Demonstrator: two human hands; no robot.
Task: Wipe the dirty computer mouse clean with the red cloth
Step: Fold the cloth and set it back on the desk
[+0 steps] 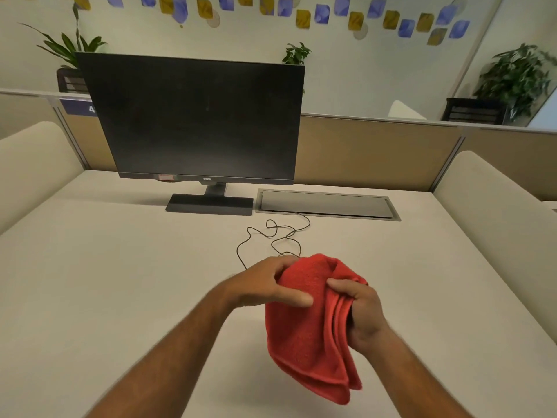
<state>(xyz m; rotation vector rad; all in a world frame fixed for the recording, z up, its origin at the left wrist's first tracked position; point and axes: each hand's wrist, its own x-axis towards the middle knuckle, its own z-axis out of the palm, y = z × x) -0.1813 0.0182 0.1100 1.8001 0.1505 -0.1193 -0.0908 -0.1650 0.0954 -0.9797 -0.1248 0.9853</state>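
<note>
A red cloth (304, 333) hangs folded above the white desk (105, 267), held up between both hands. My left hand (265, 285) grips its upper left part, fingers curled under the fabric. My right hand (361, 312) pinches the folded edges on the right. The mouse itself is hidden, apparently under the cloth by my left hand; only its thin black cable (271, 236) shows, looping on the desk from behind the cloth toward the back.
A black monitor (196, 119) on its stand (209, 203) sits at the back of the desk. Beside the stand lies a grey cable hatch (327, 203). Beige padded partitions (494, 200) flank both sides. Potted plants stand behind the divider.
</note>
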